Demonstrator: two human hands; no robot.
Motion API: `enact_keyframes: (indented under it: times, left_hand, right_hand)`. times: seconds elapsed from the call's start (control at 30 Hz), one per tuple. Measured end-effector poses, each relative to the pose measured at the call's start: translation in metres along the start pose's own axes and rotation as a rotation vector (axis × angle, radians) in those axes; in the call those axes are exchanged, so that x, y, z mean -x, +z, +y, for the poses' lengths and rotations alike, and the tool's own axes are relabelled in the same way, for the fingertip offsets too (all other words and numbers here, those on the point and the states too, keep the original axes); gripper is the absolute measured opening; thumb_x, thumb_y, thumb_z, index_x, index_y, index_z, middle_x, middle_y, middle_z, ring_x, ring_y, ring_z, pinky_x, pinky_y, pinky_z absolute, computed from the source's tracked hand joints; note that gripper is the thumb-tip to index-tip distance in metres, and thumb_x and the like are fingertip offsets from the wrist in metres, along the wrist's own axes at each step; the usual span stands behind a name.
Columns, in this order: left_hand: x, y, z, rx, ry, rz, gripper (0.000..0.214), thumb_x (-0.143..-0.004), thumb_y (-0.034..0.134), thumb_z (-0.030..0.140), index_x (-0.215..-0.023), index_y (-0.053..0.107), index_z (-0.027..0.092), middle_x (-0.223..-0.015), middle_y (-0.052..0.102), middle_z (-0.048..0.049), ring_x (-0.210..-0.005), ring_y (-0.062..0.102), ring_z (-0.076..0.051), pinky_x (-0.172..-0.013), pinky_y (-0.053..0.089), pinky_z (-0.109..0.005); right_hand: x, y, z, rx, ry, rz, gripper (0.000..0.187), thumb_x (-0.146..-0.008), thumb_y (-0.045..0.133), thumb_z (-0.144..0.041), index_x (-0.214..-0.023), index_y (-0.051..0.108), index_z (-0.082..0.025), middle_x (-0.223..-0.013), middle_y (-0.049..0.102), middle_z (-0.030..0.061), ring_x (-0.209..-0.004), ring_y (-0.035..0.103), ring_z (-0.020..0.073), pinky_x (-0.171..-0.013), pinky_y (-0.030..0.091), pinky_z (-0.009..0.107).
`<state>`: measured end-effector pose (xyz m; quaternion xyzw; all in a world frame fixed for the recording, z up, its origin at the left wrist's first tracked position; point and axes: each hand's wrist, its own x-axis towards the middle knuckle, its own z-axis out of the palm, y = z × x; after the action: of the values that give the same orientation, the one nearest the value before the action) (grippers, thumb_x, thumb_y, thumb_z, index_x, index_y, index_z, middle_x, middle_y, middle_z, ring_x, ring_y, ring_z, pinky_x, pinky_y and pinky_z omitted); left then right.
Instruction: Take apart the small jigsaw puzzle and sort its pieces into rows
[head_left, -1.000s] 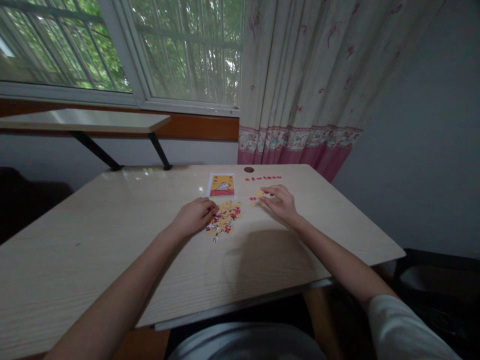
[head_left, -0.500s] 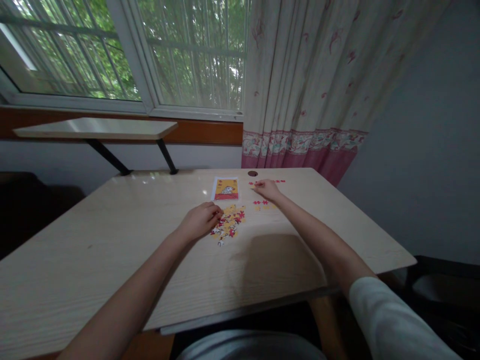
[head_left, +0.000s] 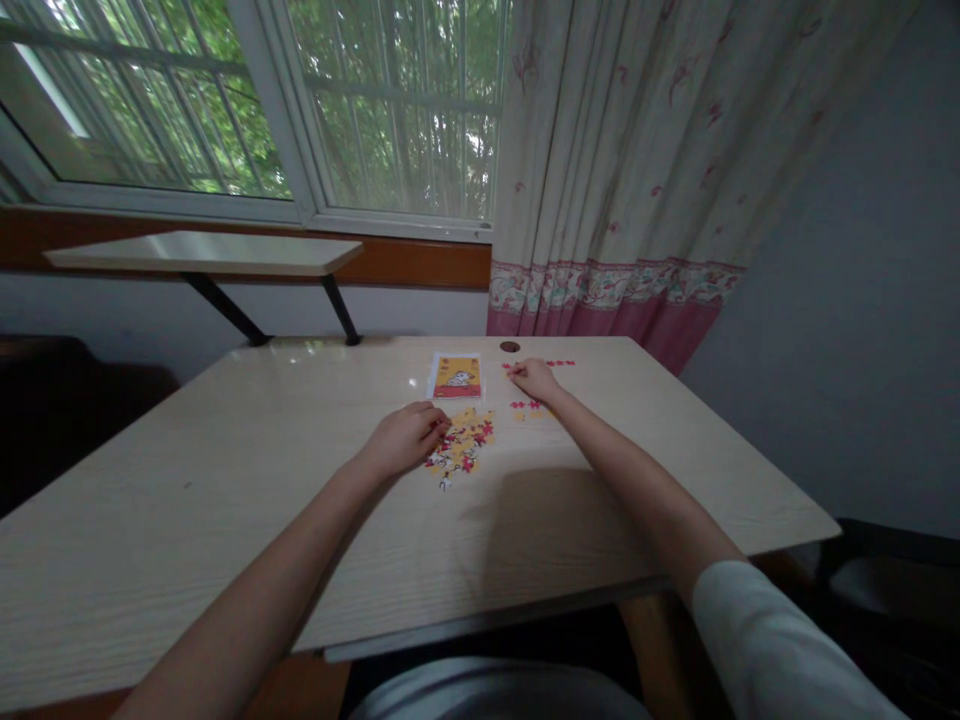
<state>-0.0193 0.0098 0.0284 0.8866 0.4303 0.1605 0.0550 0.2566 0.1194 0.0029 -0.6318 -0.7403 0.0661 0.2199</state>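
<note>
A heap of loose yellow and red puzzle pieces (head_left: 463,447) lies mid-table. My left hand (head_left: 403,439) rests at its left edge with fingers curled, touching the pieces; what it holds, if anything, is hidden. My right hand (head_left: 533,379) is stretched to the far side, fingers pinched at a short row of red pieces (head_left: 559,363) near the table's back edge. A few red and yellow pieces (head_left: 526,407) lie just below that hand. A small orange reference picture (head_left: 456,376) lies flat behind the heap.
The light wooden table (head_left: 225,480) has a round cable hole (head_left: 509,347) near its back edge. A narrow shelf on black brackets (head_left: 210,254) hangs under the window. A flowered curtain (head_left: 622,170) hangs at the right. Dark seats stand at both sides.
My right hand has moved from the small group of pieces near the heap to the row of red pieces at the back. My left hand has stayed at the heap.
</note>
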Motion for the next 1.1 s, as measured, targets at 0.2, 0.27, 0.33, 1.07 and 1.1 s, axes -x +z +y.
enact_keyframes:
  times: [0.2,0.27,0.33,1.07,1.1]
  left_hand:
    - [0.001,0.0,0.0,-0.02,-0.007,0.004,0.026,-0.086,0.04,0.03,-0.088,0.063,0.018,-0.086,0.062,-0.0071,-0.079,0.056,-0.019,-0.069,0.041,-0.029]
    - [0.001,0.0,0.001,-0.018,-0.008,0.008,0.026,-0.086,0.04,0.03,-0.088,0.063,0.018,-0.086,0.063,-0.007,-0.08,0.056,-0.019,-0.069,0.041,-0.029]
    - [0.001,0.0,0.002,-0.01,-0.009,0.017,0.026,-0.086,0.04,0.029,-0.089,0.063,0.018,-0.086,0.063,-0.0069,-0.08,0.056,-0.019,-0.07,0.041,-0.029]
    - [-0.002,0.001,0.01,0.087,-0.025,0.011,0.026,-0.084,0.042,0.03,-0.084,0.065,0.016,-0.08,0.063,-0.0066,-0.072,0.056,-0.017,-0.065,0.04,-0.026]
    - [-0.002,0.001,0.011,0.137,-0.047,0.016,0.026,-0.084,0.043,0.03,-0.084,0.065,0.016,-0.078,0.063,-0.0062,-0.069,0.056,-0.016,-0.063,0.04,-0.026]
  right_hand:
    - [0.002,-0.001,-0.004,0.026,-0.042,0.02,0.022,-0.081,0.055,-0.029,-0.093,0.071,-0.023,-0.1,0.07,0.0036,-0.097,0.061,0.0194,-0.086,0.042,0.028]
    - [0.009,-0.005,-0.009,0.028,-0.064,0.029,0.022,-0.082,0.054,-0.03,-0.093,0.071,-0.023,-0.099,0.07,0.0039,-0.097,0.061,0.0196,-0.087,0.041,0.029]
    - [0.019,-0.009,-0.017,0.019,-0.143,0.03,0.022,-0.083,0.053,-0.029,-0.093,0.071,-0.022,-0.097,0.07,0.0041,-0.094,0.061,0.0193,-0.087,0.04,0.029]
    - [0.054,-0.007,-0.077,-0.039,-0.727,-0.205,0.016,-0.085,0.055,-0.023,-0.089,0.069,-0.018,-0.088,0.068,0.0044,-0.084,0.057,0.0151,-0.081,0.037,0.028]
    - [0.058,-0.009,-0.078,-0.046,-0.718,-0.183,0.018,-0.087,0.053,-0.023,-0.092,0.069,-0.018,-0.09,0.069,0.0045,-0.084,0.057,0.0148,-0.081,0.037,0.027]
